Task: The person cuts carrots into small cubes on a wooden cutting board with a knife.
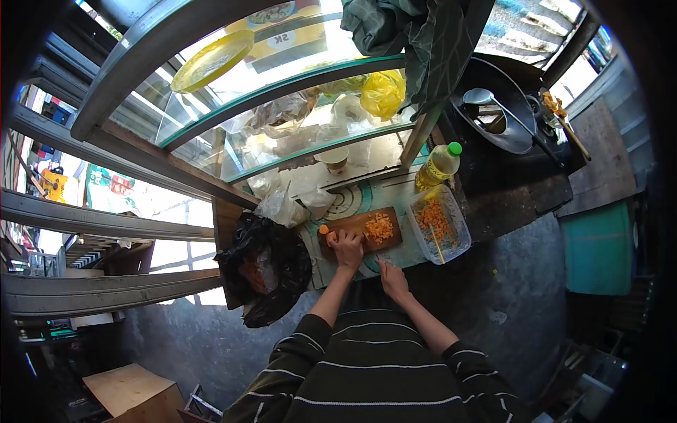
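Observation:
A wooden cutting board [389, 247] lies on the patterned counter in front of me, with a pile of diced carrot [379, 228] on its right half. My left hand [347, 248] presses down on the board's left part, its fingers closed around a carrot piece [331, 238] that they mostly cover. Another carrot piece [324, 229] sits at the board's left end. Just off the near edge of the board, my right hand [395, 280] is closed on what appears to be a knife, its thin blade hardly visible. Right of the board stands a clear plastic tub [458, 243] with more diced carrot [433, 217].
A bottle of yellow oil [437, 168] stands behind the tub. To the right, a wok [518, 120] with a ladle [481, 96] rests on the stove. A black plastic bag [285, 247] is at the left. The glass display case [282, 99] rises behind the counter.

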`<state>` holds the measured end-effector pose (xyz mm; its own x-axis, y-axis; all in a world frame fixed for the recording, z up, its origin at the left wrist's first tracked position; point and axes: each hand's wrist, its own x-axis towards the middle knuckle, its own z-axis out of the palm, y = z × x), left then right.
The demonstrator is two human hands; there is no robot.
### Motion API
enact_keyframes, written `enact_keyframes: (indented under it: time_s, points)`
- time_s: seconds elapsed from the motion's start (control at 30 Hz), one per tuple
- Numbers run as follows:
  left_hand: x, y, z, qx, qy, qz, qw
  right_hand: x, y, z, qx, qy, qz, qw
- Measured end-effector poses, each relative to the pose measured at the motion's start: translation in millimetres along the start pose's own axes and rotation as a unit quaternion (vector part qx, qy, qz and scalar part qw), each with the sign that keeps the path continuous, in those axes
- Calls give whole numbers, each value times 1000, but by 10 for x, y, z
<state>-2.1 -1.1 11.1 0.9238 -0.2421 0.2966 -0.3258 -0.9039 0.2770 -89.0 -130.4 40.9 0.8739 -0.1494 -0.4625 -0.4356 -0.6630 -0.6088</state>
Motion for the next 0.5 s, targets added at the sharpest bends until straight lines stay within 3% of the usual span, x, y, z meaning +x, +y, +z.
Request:
enact_keyframes:
  time_s: [0.5]
  points:
    - [2,-14,11,-30,12,-21,999,158,-44,35,-1,7,-35,999]
